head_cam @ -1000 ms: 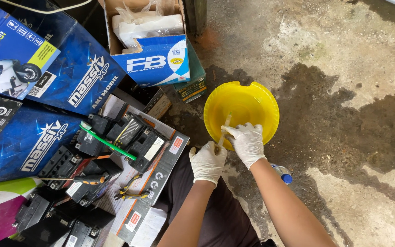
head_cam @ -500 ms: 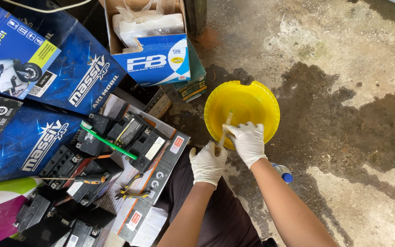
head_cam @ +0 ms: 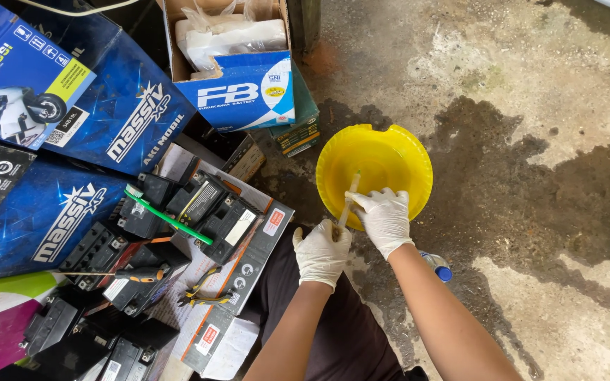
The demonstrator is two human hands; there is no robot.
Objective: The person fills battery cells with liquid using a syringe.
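Both hands wear white gloves. The left hand (head_cam: 321, 252) is clenched around the lower end of a thin pale stick-like tool (head_cam: 347, 204); what the tool is cannot be told. The right hand (head_cam: 385, 219) grips the same tool just above the left. The tool's upper end reaches over the rim into a yellow plastic basin (head_cam: 404, 152), which stands on the floor directly ahead of the hands. Whether the basin holds liquid cannot be told.

Risks, as judged: the basin is light and the hands work at its near rim, so downward pressure there could tip or slide it. The thin tool, gripped at one end by both hands, could snap or slip from the gloves.

Surface: a bare concrete floor (head_cam: 531, 85), rough, with a dark damp-looking stain (head_cam: 531, 190) beyond and to the right of the hands. A bottle with a blue cap (head_cam: 438, 266) lies just beside the right forearm. To the left of the hands, small black batteries (head_cam: 224, 226) sit on flattened cartons, with a green toothbrush (head_cam: 167, 215) lying across them and pliers (head_cam: 202, 293) nearer the left arm. Blue cardboard boxes (head_cam: 72, 141) are stacked farther left.
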